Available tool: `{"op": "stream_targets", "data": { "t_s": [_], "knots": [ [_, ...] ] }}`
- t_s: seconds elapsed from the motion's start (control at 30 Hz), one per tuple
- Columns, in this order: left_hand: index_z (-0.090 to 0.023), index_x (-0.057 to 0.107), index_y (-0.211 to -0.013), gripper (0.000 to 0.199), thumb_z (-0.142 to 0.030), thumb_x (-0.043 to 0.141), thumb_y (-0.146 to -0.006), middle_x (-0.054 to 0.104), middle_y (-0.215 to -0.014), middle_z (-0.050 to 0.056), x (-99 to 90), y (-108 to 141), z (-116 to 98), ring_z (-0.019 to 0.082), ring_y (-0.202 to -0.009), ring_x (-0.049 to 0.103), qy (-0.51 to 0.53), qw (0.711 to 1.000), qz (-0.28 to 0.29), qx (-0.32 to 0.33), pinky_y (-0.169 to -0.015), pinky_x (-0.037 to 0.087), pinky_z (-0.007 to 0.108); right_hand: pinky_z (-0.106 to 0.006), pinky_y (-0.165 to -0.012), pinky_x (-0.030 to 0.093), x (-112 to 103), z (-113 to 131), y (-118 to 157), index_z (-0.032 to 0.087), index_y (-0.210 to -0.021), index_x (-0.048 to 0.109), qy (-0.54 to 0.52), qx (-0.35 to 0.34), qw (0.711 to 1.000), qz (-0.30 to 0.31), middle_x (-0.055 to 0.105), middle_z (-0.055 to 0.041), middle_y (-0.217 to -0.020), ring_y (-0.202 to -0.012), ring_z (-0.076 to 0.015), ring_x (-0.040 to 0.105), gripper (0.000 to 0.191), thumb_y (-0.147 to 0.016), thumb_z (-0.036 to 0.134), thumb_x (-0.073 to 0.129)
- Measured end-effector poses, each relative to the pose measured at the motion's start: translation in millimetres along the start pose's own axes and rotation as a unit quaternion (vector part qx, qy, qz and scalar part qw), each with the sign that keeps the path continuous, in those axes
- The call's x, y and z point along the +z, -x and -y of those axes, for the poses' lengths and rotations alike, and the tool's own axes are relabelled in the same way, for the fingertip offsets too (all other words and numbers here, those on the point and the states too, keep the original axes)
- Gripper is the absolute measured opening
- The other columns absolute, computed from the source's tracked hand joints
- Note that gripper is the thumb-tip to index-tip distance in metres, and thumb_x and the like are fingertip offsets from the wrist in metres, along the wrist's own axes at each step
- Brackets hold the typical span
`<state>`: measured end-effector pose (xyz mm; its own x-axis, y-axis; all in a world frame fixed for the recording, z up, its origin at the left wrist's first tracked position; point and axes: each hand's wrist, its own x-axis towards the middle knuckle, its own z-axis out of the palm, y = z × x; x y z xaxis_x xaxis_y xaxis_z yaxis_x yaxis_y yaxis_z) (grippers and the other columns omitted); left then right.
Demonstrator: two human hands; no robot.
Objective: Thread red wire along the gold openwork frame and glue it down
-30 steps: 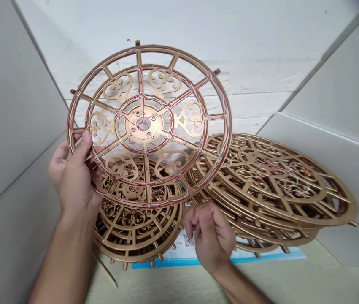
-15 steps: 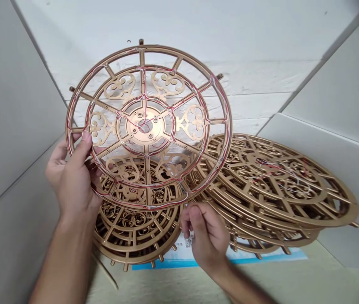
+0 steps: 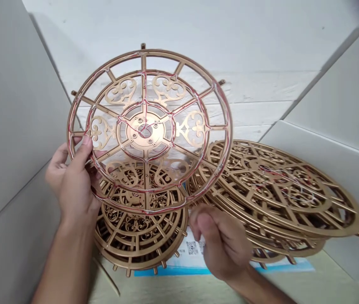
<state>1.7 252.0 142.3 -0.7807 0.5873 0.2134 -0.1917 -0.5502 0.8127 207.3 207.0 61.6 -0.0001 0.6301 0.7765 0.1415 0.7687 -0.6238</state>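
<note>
My left hand (image 3: 78, 177) grips the left rim of a gold, wheel-shaped openwork frame (image 3: 146, 145), thumb in front and fingers behind. The frame is held up and tilted, facing me, with spokes, scroll ornaments and a round hub. Thin red and white wires (image 3: 146, 99) run along its rings and some spokes, into the hub. Below its lower right rim, my right hand (image 3: 225, 240) is closed with the thumb against the curled fingers, apart from the frame. Whatever may be inside those fingers is hidden.
Behind the held frame lies a stack of smaller gold frames (image 3: 138, 253). Larger ones (image 3: 293, 211) are piled at the right, loose wires on top. Beneath them is a blue-and-white printed sheet (image 3: 179, 270). A thin stick (image 3: 109, 278) lies in front; grey panels (image 3: 8, 126) rise at both sides.
My right hand has moved right and slightly down, away from the frame's lower rim, still closed. The whole view has shifted a little, while the left hand keeps its grip.
</note>
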Motion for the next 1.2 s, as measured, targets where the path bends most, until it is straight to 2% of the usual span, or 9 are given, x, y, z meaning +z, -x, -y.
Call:
{"op": "stream_targets", "data": {
  "t_s": [0.13,0.23,0.33,0.47,0.6,0.77,0.93,1.07,1.2],
  "knots": [
    [-0.015,0.068,-0.084,0.038,-0.026,0.089,-0.054,0.063,-0.057,-0.005,-0.5,-3.2,2.3,0.007,-0.046,0.057,0.003,1.000,-0.004,0.005,-0.038,0.044,0.013,-0.021,-0.036,0.035,-15.8,3.5,-19.9,0.026,-0.091,0.059,-0.080,-0.042,0.987,-0.134,0.048,0.0074,-0.053,-0.039,-0.0095,0.045,0.017,-0.102,0.024,0.046],
    [-0.016,0.067,-0.083,0.040,-0.029,0.089,-0.052,0.061,-0.056,-0.006,-0.7,-4.3,3.7,0.007,-0.043,0.054,0.004,1.000,0.003,0.004,-0.033,0.038,0.013,-0.019,-0.034,0.035,-24.3,11.9,-48.8,0.031,-0.107,0.058,-0.128,0.053,0.970,-0.202,0.050,0.0100,-0.051,-0.039,-0.0100,0.047,0.023,-0.093,0.013,0.060],
    [-0.016,0.066,-0.081,0.042,-0.030,0.090,-0.049,0.059,-0.055,-0.007,-0.3,-3.9,2.9,0.007,-0.042,0.052,0.005,1.000,0.009,0.000,-0.032,0.035,0.014,-0.020,-0.030,0.030,-27.2,17.1,-70.3,0.027,-0.100,0.061,-0.136,0.145,0.962,-0.186,0.049,0.0085,-0.053,-0.038,-0.0102,0.046,0.011,-0.090,0.025,0.064],
    [-0.018,0.066,-0.079,0.037,-0.027,0.088,-0.052,0.060,-0.059,-0.006,-0.1,-2.2,-0.2,0.007,-0.045,0.053,0.006,1.000,0.005,-0.004,-0.033,0.032,0.015,-0.020,-0.028,0.024,-28.1,10.3,-78.8,0.023,-0.093,0.067,-0.075,0.209,0.966,-0.135,0.047,0.0075,-0.050,-0.035,-0.0077,0.038,0.019,-0.089,0.041,0.065],
    [-0.023,0.067,-0.077,0.028,-0.029,0.088,-0.059,0.064,-0.067,-0.004,-2.3,-0.4,-1.5,0.009,-0.051,0.056,-0.011,1.000,0.016,-0.024,-0.039,0.039,0.019,-0.021,-0.033,0.025,-28.5,0.7,-79.2,0.021,-0.065,0.063,0.007,0.169,0.981,-0.099,0.041,0.0061,-0.049,-0.040,-0.0068,0.034,0.035,-0.088,0.046,0.065],
    [-0.029,0.066,-0.077,0.024,-0.032,0.086,-0.063,0.063,-0.066,-0.004,-4.7,-0.9,-0.1,0.012,-0.050,0.055,-0.029,0.998,0.038,-0.040,-0.036,0.033,0.024,-0.023,-0.039,0.034,-24.4,2.7,-80.0,0.023,-0.075,0.065,0.040,0.117,0.983,-0.135,0.048,0.0053,-0.054,-0.045,-0.0091,0.040,0.023,-0.091,0.038,0.063],
    [-0.028,0.066,-0.077,0.026,-0.035,0.086,-0.062,0.062,-0.064,-0.004,-3.7,-2.4,-0.5,0.013,-0.048,0.055,-0.051,0.993,0.079,-0.072,-0.037,0.040,0.026,-0.025,-0.054,0.051,-19.9,5.1,-76.5,0.025,-0.092,0.065,-0.079,0.141,0.978,-0.134,0.063,0.0024,-0.068,-0.059,-0.0125,0.060,0.015,-0.096,0.038,0.058],
    [-0.024,0.064,-0.073,0.027,-0.035,0.085,-0.060,0.065,-0.068,-0.002,-2.7,-4.8,0.3,0.012,-0.050,0.058,-0.080,0.990,0.090,-0.077,-0.039,0.045,0.024,-0.025,-0.052,0.053,-23.1,3.1,-74.1,0.025,-0.105,0.064,-0.118,0.159,0.970,-0.140,0.068,0.0024,-0.070,-0.059,-0.0132,0.065,0.015,-0.094,0.035,0.061],
    [-0.022,0.062,-0.078,0.030,-0.043,0.079,-0.066,0.064,-0.067,-0.003,-6.6,-7.7,2.0,0.011,-0.045,0.055,-0.122,0.987,0.090,-0.046,-0.038,0.043,0.023,-0.024,-0.047,0.052,-29.3,3.9,-75.5,0.023,-0.101,0.066,-0.086,0.162,0.972,-0.148,0.069,0.0011,-0.071,-0.054,-0.0121,0.063,0.017,-0.091,0.036,0.064]
  ]
}}
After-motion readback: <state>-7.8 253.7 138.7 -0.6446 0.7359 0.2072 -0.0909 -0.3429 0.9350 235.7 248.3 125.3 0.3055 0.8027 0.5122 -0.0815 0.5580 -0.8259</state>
